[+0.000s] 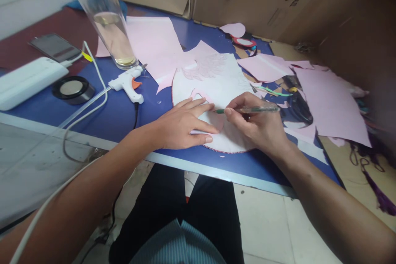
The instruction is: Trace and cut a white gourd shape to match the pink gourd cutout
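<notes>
A white round panel [235, 138] with a red beaded rim lies on the blue table in front of me. Pale pink feathery cut-outs [204, 67] rest on its far part. Spread flat, my left hand [185, 126] presses a pink paper piece [218, 121] against the panel, covering much of it. My right hand [256, 121] grips a pen [260, 109] with a clear barrel and green end. The pen's tip points left and meets the paper close to my left fingertips; whether it touches cannot be made out.
Left of the panel are a white glue gun [128, 82], a roll of tape [73, 89], a white power bank [31, 80], a phone [55, 47] and a tall glass bottle [113, 37]. Pink sheets [334, 105] and scraps lie right. Cardboard boxes [260, 0] stand behind.
</notes>
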`<state>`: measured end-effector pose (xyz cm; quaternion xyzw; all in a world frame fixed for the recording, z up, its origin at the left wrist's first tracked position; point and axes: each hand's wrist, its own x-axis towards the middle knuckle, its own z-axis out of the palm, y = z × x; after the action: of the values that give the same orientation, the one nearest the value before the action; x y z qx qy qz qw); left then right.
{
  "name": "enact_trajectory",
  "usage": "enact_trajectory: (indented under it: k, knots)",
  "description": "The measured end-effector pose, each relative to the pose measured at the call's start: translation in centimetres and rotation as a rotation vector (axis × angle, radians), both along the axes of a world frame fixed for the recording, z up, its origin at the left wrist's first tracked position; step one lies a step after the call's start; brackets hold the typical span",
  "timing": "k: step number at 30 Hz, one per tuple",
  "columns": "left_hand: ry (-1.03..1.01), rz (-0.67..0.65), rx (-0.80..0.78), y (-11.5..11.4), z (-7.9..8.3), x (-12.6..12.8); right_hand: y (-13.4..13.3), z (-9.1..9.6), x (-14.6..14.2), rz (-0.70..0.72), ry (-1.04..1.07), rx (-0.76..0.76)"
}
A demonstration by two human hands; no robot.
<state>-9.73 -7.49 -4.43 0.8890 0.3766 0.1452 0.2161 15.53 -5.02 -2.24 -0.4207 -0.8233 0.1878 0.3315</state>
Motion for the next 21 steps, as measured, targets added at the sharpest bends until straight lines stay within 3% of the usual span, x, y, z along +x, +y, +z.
enact_trajectory:
  k: [21]
  knots:
    - [0.0, 0.003, -0.007, -0.08, 0.1, 0.06, -0.03, 0.13, -0.22, 0.006, -0.007, 0.002]
